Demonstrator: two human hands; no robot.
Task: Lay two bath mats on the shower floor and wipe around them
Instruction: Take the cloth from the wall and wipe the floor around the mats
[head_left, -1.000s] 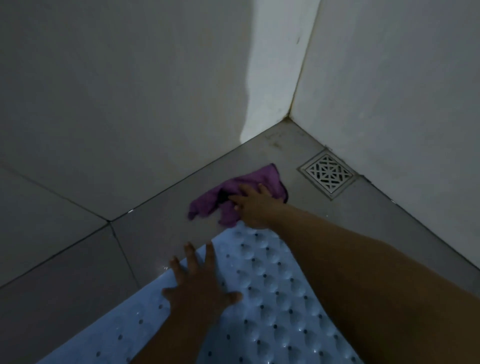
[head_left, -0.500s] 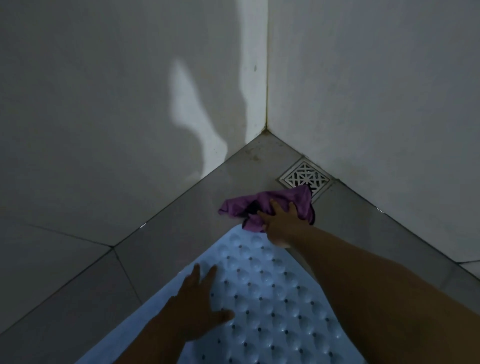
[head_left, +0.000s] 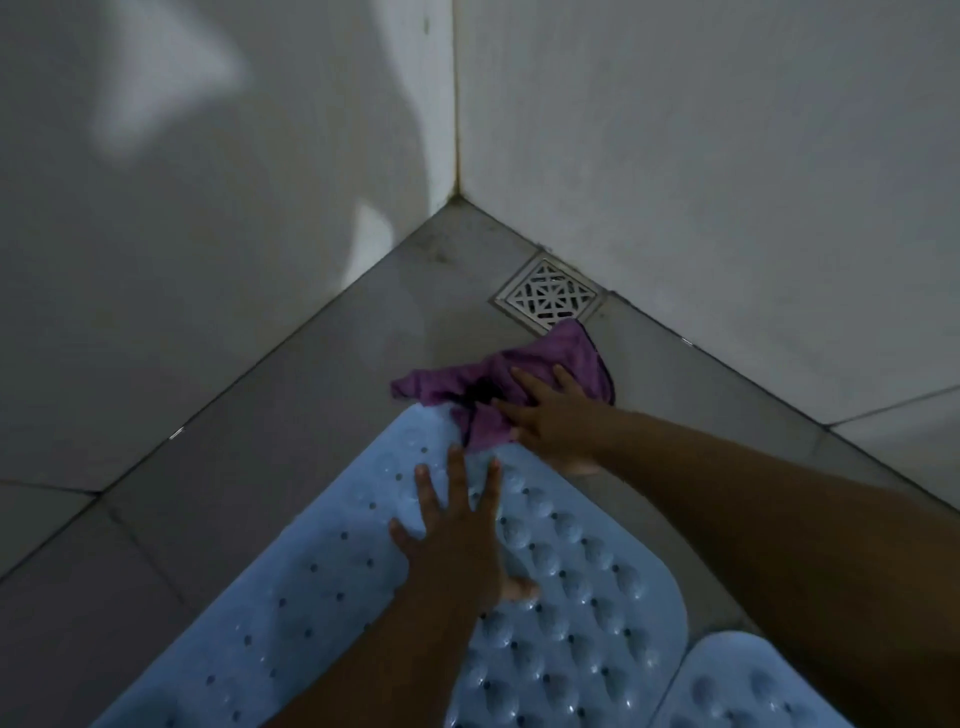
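Grey shower floor tiles (head_left: 270, 467) carry two pale blue dimpled rubber mats (head_left: 545, 597), (head_left: 737, 686) side by side. Left hand (head_left: 457, 540) lies spread flat on one; right hand (head_left: 550, 415) presses a crumpled purple cloth (head_left: 530, 374) just before the square metal drain (head_left: 548, 295).

square metal drain grate (head_left: 546, 295) by wall, white tiled walls (head_left: 701, 171)

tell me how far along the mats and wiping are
Done: both mats are down, the big mat and second mat. In hand: right hand presses the cloth by the drain; left hand rests on the big mat. Left: the floor elsewhere, likely.
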